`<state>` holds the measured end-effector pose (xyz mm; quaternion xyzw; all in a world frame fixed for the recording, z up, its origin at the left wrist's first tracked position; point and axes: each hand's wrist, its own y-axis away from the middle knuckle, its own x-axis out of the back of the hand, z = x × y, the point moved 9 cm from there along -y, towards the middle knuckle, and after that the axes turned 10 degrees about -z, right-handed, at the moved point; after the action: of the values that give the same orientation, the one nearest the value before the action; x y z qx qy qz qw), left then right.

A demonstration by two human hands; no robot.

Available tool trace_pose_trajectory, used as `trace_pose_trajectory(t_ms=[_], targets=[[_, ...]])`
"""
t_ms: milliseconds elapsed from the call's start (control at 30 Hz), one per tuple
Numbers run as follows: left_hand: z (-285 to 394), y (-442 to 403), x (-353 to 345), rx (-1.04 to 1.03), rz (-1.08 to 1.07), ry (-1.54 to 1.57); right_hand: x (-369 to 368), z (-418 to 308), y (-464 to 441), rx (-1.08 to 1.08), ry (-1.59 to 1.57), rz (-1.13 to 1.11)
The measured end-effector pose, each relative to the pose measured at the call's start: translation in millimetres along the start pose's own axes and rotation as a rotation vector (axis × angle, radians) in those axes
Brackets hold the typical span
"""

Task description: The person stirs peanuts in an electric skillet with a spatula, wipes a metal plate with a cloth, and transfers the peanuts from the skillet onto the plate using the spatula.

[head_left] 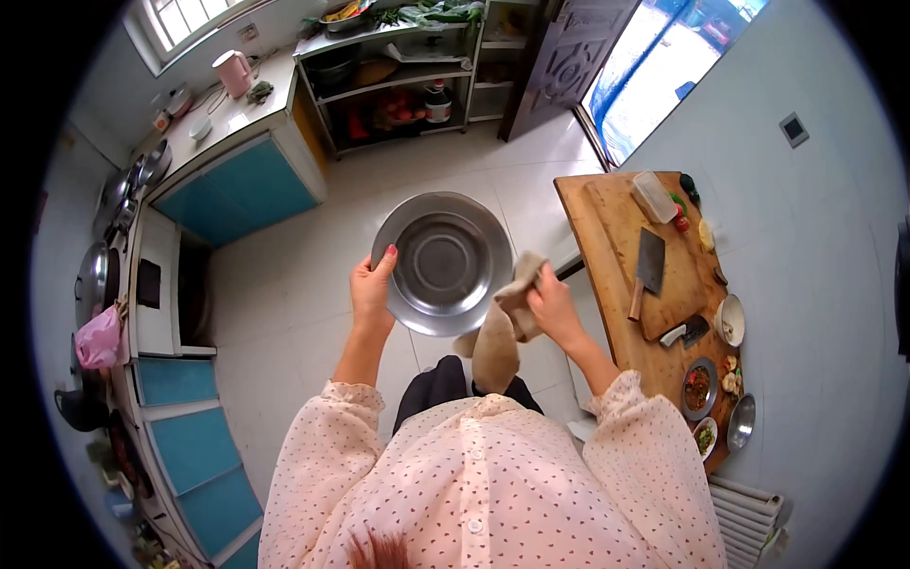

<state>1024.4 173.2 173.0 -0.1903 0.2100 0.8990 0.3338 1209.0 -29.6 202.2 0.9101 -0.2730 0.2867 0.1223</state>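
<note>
Basin: we hold the metal basin (443, 261) in the air in front of us, over the tiled floor (284, 284), its open mouth turned up toward our head; being round, it has no long axis.
Basin's inside: we see bare, shiny metal with concentric rings.
Left hand: our left hand (372, 289) grips the basin's left rim, thumb on top; we cannot see the fingers underneath.
Right hand: our right hand (553, 299) is closed around a bunched beige cloth (500, 351), near the basin's right rim.
Cloth: its long axis slopes from our fist down toward our lap, the loose end hanging; we cannot tell whether it touches the basin.
Table containers: on the wooden table (621, 332) at our right, a metal plate (700, 387) carries reddish chopped food and a white dish (705, 438) holds green pieces. Near them we see a metal bowl (741, 422), a white bowl (730, 321) and a translucent box (654, 197); their contents are unclear to us.
Cleaver: the cleaver (650, 261) lies with its handle toward our side.
</note>
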Motion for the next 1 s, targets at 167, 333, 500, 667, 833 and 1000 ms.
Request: trace_pose_trajectory(t_ms=[167, 333, 500, 667, 833, 1000], targets=[[-5.5, 9.6, -10.5, -0.139, 0.093, -0.121, -7.6, -4.7, -5.6, -0.09, -0.13, 0.205], [-22.7, 23.6, -60.6, -0.109, -0.089, -0.128, -39.7, -36.2, -49.2, 0.013, 0.082, 0.154], [9.7, 13.2, -52.9, -0.132, -0.078, -0.048, -85.3, -94.0, -7.3, 0.251, 0.138, -0.146], [5.3, 26.1, -52.6, -0.15, -0.012, -0.03, -53.9, -101.9, -45.6, 0.35, 0.788, 0.126], [37.9, 26.6, -40.5, -0.218, 0.067, -0.102, -54.3, -77.2, -18.3, 0.2, 0.956, 0.067], [14.8, 21.9, -30.3, -0.178, 0.114, -0.055, -99.0, -88.9, -7.9, 0.197, 0.419, -0.256]])
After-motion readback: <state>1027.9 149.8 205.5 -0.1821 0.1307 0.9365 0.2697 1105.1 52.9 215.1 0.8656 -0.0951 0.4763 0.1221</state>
